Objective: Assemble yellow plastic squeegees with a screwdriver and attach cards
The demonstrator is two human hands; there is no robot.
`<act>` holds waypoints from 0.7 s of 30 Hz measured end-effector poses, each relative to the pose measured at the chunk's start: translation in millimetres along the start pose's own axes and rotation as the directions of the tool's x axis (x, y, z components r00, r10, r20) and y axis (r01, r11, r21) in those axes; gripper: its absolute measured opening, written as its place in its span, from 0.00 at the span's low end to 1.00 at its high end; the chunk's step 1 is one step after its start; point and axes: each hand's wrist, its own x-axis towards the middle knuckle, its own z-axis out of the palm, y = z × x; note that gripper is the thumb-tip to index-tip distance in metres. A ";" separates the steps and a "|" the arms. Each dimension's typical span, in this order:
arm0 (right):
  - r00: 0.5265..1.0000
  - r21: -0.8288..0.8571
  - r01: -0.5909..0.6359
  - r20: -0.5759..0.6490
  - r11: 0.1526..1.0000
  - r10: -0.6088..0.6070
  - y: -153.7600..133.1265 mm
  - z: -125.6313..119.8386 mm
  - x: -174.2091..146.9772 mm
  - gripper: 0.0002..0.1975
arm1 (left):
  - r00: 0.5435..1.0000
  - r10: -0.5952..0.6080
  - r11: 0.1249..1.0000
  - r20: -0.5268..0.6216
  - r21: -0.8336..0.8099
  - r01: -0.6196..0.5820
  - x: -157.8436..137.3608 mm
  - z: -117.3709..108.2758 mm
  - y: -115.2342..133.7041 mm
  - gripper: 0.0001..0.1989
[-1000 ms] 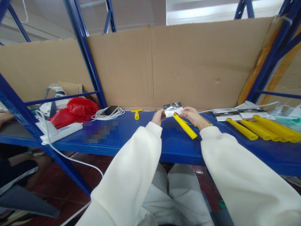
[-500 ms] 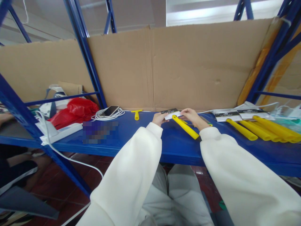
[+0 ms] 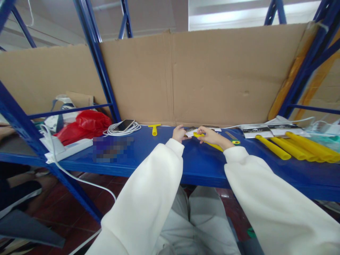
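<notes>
My left hand [image 3: 179, 134] is closed on the left edge of a small black-and-white card [image 3: 190, 131]. My right hand [image 3: 208, 136] pinches the top end of a yellow tubular handle [image 3: 215, 146], close against the card. Most of the handle is under my right hand; its lower end sticks out below the palm. Beyond the right fingers, part of a second black-and-white card [image 3: 215, 129] shows on the blue shelf [image 3: 159, 156]. To the right of that hand lies a blade with a yellow-green grip [image 3: 236, 142].
Several yellow tubular handles [image 3: 275, 148] with printed cards [image 3: 256, 132] lie at the right. A small yellow T-shaped piece [image 3: 154, 129] is left of my hands. Farther left are a phone [image 3: 125, 125], a coiled white cable [image 3: 113, 131], a power strip [image 3: 75, 148] and a red bag [image 3: 86, 124].
My right hand has shifted from the card's right side down onto the yellow handle and now covers much of it. The card behind and the yellow-green grip are more exposed. My left hand has barely moved.
</notes>
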 end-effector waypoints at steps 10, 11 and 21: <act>0.998 -0.204 0.053 -0.017 0.977 -0.057 7.7 -7.1 9.9 0.14 | 1.000 -0.025 0.999 0.005 -0.025 0.025 -1.0 -1.0 1.2 0.37; 0.997 -0.231 0.058 -0.043 0.971 -0.070 10.7 -8.4 11.7 0.14 | 1.000 -0.027 1.000 0.005 -0.010 0.027 -1.8 -1.3 2.1 0.37; 0.930 -0.785 -0.145 -0.316 0.602 -0.186 -5.9 -23.9 2.3 0.25 | 0.998 -0.060 0.990 -0.002 0.131 0.060 -11.3 -1.7 5.9 0.32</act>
